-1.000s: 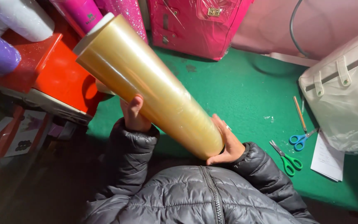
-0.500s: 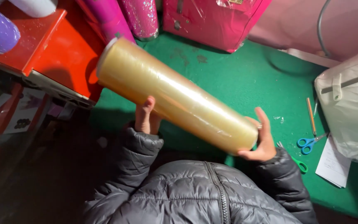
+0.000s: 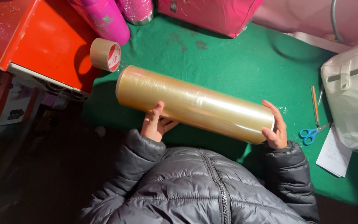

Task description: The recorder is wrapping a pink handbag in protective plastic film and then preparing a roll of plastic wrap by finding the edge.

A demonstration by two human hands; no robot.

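A big roll of clear yellowish plastic film [image 3: 195, 103] lies nearly flat over the green table [image 3: 237, 62], its left end pointing toward the red box. My left hand [image 3: 156, 124] cups the roll from below near its left half, thumb up against its side. My right hand [image 3: 275, 126] grips the roll's right end, fingers wrapped over the rim. Both arms wear a dark puffy jacket [image 3: 199, 186].
A roll of brown tape [image 3: 105, 54] leans against a red box [image 3: 42, 41] at left. Pink bottles [image 3: 108, 18] and a pink bag [image 3: 212, 12] stand at the back. At right: a white bag [image 3: 353, 95], a pencil [image 3: 314, 103], blue-handled scissors [image 3: 310, 134], and paper [image 3: 336, 153].
The film roll has been lowered from a steep tilt to almost level above the table. Both hands stayed on it, the right hand swinging out to the right.
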